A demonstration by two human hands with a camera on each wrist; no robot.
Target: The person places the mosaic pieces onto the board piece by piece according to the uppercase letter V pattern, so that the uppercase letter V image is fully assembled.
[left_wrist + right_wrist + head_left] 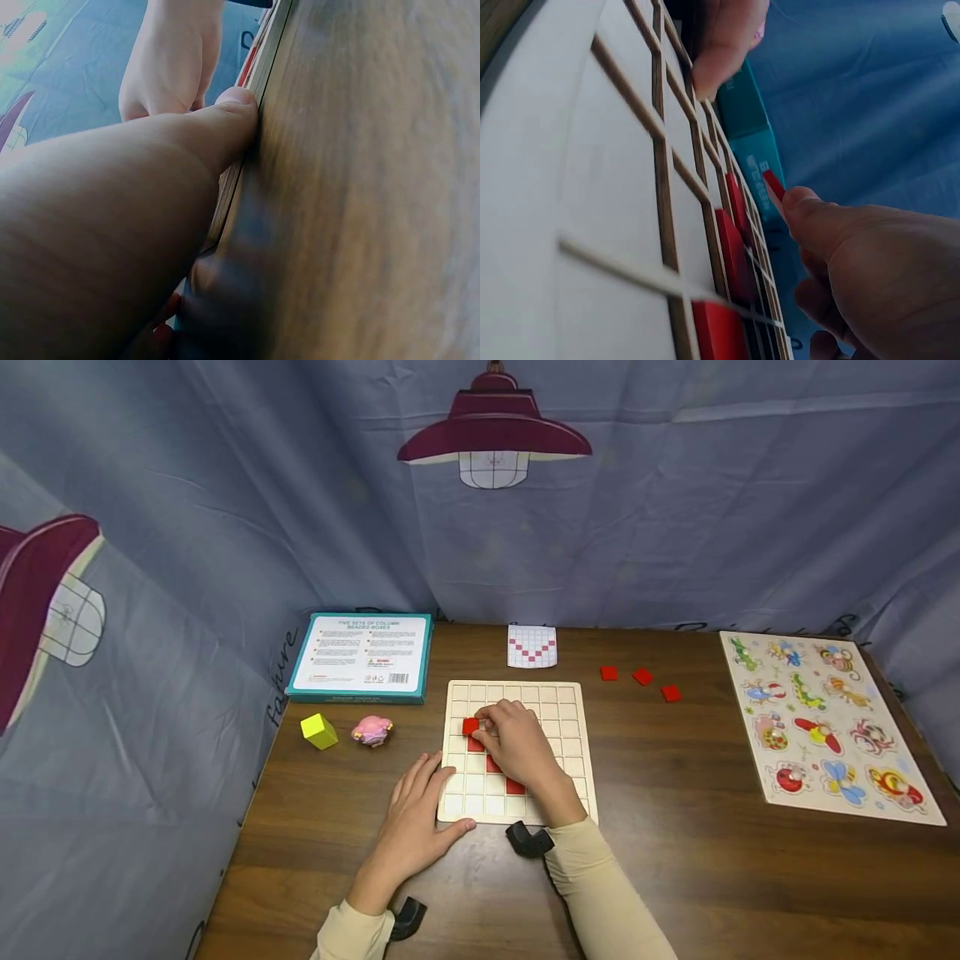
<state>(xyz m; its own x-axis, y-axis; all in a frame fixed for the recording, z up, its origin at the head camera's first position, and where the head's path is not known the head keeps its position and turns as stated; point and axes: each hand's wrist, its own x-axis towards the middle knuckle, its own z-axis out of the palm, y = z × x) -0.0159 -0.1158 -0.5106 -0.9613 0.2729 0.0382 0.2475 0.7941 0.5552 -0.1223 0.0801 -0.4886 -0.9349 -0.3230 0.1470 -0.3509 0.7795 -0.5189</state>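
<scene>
Two hands: one left hand (414,828), one right hand (519,747). Seven red tiles (515,787): three in the grid board (590,785), which is one, three loose, one held. One patterned card (532,647), one teal-edged box (358,658), one yellow block (319,732), one pink toy (372,731), one puzzle board (813,806) bearing twelve bug pictures (843,782), two printed lamps (495,428).

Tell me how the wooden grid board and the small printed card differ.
The wooden grid board is far larger than the printed card. The board is pale wood; the card is white. The card bears a full red V, while the board shows three red tiles set in one slanting line. Both carry square grids.
</scene>
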